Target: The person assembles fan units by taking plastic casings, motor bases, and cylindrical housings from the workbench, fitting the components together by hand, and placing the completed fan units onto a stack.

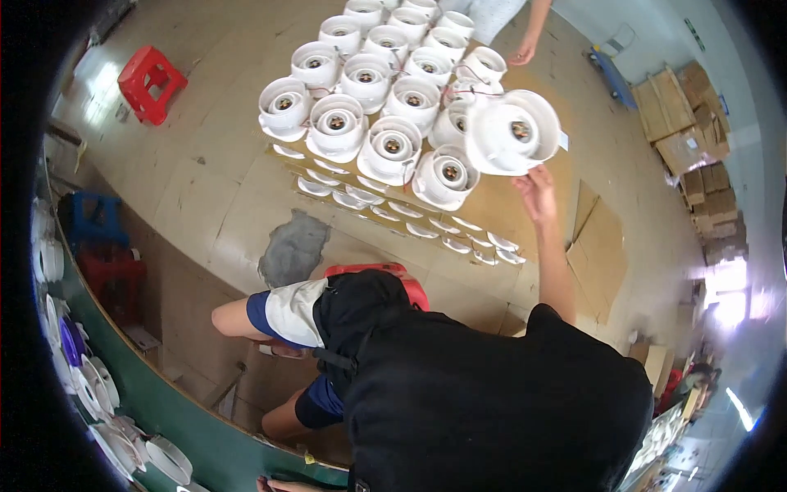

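Note:
My right hand (537,195) reaches out to the far right, its fingers closed on the lower rim of a white round housing (494,148). The housing is tilted, showing its ringed inside and a metallic centre like a lamp socket. It hangs over the right side of a stack where several similar white housings (392,148) stand in rows, hiding part of those behind it. At the bottom edge, my left hand (266,485) lies by the green workbench (225,447); only a small part shows, and its fingers are mostly cut off.
Cardboard (525,217) lies under the housings. Across the stack, another person's hand (523,54) hangs near it. A red stool (152,84) stands at far left, a grey patch (295,248) marks the floor, and cartons (676,123) line the right wall. White round parts (168,459) lie on the bench.

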Available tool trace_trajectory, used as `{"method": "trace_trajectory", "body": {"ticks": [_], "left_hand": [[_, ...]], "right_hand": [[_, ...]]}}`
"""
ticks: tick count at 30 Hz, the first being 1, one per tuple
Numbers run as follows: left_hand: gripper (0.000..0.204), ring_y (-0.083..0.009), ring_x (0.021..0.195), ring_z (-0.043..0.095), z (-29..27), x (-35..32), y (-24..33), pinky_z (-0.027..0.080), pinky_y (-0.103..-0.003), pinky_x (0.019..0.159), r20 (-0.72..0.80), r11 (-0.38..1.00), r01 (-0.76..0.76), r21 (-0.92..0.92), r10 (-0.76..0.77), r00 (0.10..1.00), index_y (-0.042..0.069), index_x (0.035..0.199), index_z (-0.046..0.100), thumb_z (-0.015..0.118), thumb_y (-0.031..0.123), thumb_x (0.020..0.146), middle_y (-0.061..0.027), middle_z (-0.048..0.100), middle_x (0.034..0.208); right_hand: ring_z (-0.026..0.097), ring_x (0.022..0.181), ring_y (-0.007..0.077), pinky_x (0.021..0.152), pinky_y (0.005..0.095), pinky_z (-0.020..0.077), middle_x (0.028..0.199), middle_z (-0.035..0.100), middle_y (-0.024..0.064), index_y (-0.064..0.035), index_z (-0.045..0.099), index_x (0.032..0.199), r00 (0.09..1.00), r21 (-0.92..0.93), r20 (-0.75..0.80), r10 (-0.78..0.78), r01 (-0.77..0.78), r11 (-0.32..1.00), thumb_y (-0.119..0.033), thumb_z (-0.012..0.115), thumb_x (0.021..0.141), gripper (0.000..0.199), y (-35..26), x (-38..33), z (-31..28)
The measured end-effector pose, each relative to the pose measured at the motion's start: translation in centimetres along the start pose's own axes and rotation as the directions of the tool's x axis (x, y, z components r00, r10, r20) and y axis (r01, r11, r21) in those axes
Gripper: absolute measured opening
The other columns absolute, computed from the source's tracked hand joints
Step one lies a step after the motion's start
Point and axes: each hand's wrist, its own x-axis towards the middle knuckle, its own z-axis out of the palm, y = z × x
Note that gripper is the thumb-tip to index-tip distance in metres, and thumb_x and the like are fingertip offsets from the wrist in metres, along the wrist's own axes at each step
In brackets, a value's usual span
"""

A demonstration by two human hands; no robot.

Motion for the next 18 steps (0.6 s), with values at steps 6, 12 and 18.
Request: {"method": "trace_trajectory", "body": {"ticks": [6, 12, 18], "left_hand": [[0.035, -0.0278, 0.088, 0.060, 0.0, 0.1, 0.2, 0.049, -0.038, 0.083, 0.010, 0.999, -0.036, 0.032, 0.036, 0.999, -0.002, 0.109, 0.060, 0.055, 0.031, 0.099, -0.0175, 0.063, 0.099], [0.036, -0.0304, 0.089, 0.059, -0.5, -0.1, 1.0, 0.047, -0.040, 0.085, 0.018, 0.994, -0.038, 0.098, 0.036, 0.999, -0.002, 0.108, 0.060, 0.053, 0.033, 0.100, -0.0185, 0.063, 0.100], [0.035, -0.0310, 0.087, 0.059, 0.4, -0.4, 1.0, 0.047, -0.040, 0.086, 0.024, 0.996, -0.026, 0.086, 0.024, 0.999, -0.001, 0.105, 0.062, 0.053, 0.032, 0.100, -0.0179, 0.064, 0.098]], "right_hand": [[0.068, 0.084, 0.0195, 0.080, 0.0320, 0.0576, 0.099, 0.067, 0.0119, 0.0025, 0.057, 0.112, 0.894, -0.036, -0.447, 0.008, -0.027, 0.999, -0.010, 0.055, 0.096, 0.020, 2.0, -8.4, -13.1], [0.068, 0.083, 0.0217, 0.082, 0.0311, 0.0582, 0.097, 0.067, 0.0126, 0.0022, 0.057, 0.113, 0.865, 0.112, -0.476, 0.160, -0.121, 0.986, -0.009, 0.054, 0.096, 0.021, 8.7, -11.8, -14.1], [0.069, 0.082, 0.0226, 0.077, 0.0314, 0.0579, 0.095, 0.067, 0.0157, 0.0023, 0.054, 0.107, 0.867, -0.220, -0.393, 0.306, -0.412, 0.884, -0.017, 0.047, 0.100, 0.021, 7.1, -8.1, -11.9]]}}
